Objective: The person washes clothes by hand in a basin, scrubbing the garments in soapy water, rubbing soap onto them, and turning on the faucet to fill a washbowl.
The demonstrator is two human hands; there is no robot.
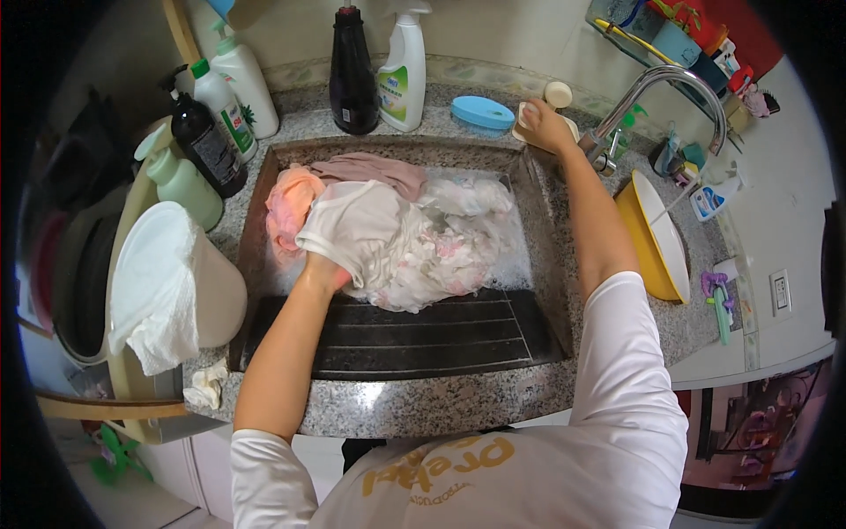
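A stone laundry sink (552,264) with a black ribbed washboard (423,337) along its near side holds wet clothes in sudsy water. My left hand (324,271) is inside the opening of a white garment (360,218), which covers its fingers. Beside that lie an orange-pink cloth (291,205), a mauve cloth (377,170) and a white floral garment (449,251). My right hand (543,122) reaches to the sink's back right rim, its fingers on a pale bar, probably soap (525,116), in a cream dish (572,129). Whether the fingers grip the bar is unclear.
A blue oval brush (482,112), a dark bottle (353,73) and a white spray bottle (403,73) line the back ledge. Pump bottles (185,178) and a white bucket (218,291) stand left. A chrome faucet (595,142) and a tilted yellow basin (644,244) are right.
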